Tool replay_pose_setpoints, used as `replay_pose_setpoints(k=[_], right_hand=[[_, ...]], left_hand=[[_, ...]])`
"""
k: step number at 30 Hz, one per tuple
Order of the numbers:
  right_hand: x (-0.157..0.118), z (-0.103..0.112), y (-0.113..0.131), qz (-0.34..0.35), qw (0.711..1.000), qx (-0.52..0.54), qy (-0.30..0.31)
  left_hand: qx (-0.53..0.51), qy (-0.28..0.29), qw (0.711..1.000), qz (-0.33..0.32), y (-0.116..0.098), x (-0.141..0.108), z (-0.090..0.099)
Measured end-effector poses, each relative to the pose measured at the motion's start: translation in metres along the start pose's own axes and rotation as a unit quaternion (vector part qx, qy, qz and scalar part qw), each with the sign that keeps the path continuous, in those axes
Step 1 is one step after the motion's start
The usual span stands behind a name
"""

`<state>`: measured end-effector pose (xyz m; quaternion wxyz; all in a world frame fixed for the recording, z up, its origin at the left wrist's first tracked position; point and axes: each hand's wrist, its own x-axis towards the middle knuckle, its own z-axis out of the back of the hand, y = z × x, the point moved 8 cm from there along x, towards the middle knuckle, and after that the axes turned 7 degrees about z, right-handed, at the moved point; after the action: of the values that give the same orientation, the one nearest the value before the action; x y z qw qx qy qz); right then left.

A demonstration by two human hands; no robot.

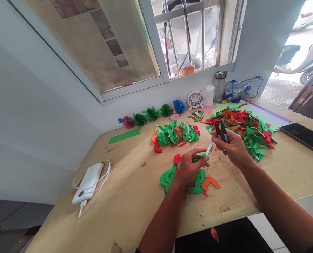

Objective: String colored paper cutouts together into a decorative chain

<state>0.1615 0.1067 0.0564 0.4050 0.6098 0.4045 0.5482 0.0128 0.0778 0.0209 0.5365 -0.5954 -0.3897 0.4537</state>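
Observation:
My left hand (189, 167) is closed in a pinch on a green paper piece (199, 158), above a pile of curved cut paper pieces (169, 177) in green, red and orange. A narrow white strip (209, 149) runs from that piece up to the fingertips of my right hand (235, 149). Dark-bladed thread snips (221, 133) with a blue handle sit in my right hand, blades pointing up. Whether the strip is tape or paper I cannot tell. Behind my hands lies a second heap of curved pieces (174, 135), several bearing white bits.
A large heap of red and green paper scraps (251, 130) lies right, near a black phone (304, 137). A white power bank with cable (89, 182) rests left. Along the wall stand folded paper balls (151, 114), a small fan (195, 99) and a glass bottle (220, 86).

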Motion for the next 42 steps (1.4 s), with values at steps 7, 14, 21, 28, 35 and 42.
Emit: replay_pose_setpoints(k=[7, 14, 21, 28, 35, 42], right_hand=[[-0.002, -0.004, 0.003, 0.018, 0.999, -0.013, 0.024], [-0.001, 0.000, 0.008, 0.032, 0.999, -0.004, -0.003], [-0.002, 0.003, 0.006, 0.033, 0.999, -0.024, -0.030], [-0.001, 0.006, 0.012, 0.040, 0.992, -0.111, -0.044], [-0.001, -0.008, -0.006, -0.036, 0.996, -0.058, 0.053], [-0.008, -0.022, -0.017, -0.068, 0.985, -0.071, 0.145]], left_hand=[[-0.014, 0.028, 0.999, 0.023, -0.006, -0.004, -0.005], [-0.011, 0.003, 1.000, 0.017, -0.002, -0.001, -0.001], [-0.011, -0.031, 0.999, 0.017, 0.004, -0.001, 0.006], [-0.056, -0.066, 0.996, 0.032, 0.005, 0.000, 0.015], [-0.115, -0.086, 0.990, 0.010, -0.001, -0.005, 0.024], [-0.099, -0.084, 0.991, 0.013, -0.003, -0.005, 0.031]])
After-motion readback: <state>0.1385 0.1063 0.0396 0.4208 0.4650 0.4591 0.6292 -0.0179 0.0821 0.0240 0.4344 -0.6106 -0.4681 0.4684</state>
